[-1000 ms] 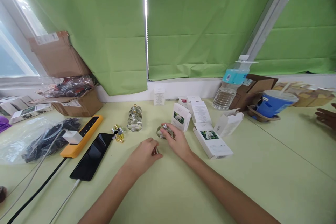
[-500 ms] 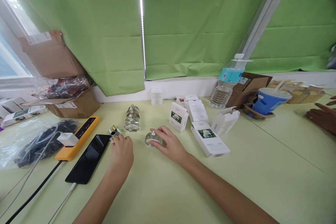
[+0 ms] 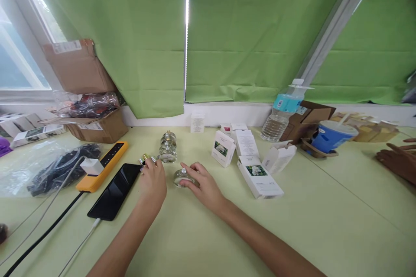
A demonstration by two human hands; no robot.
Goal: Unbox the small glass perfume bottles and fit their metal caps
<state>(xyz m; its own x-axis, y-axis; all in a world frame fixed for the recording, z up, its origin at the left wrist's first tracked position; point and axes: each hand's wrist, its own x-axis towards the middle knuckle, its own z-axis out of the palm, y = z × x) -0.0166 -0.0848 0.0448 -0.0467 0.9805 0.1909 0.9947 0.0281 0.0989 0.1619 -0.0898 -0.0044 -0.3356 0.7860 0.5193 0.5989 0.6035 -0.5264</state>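
Clamping round glass bottle (image 3: pixel 178 178) between right fingers (image 3: pixel 191 173); reaching to metallic caps (image 3: pixel 144 157) with left fingers (image 3: pixel 150 167), closure impossible to tell.

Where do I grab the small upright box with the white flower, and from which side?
Probably from above, pinching the upright box by its front and back faces near the top: it looks thin front to back, and nothing covers its top.

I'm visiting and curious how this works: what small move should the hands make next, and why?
Probably lift one of the small metallic caps with the left hand: its fingertips are down at them, while the right hand steadies the glass bottle on the table.
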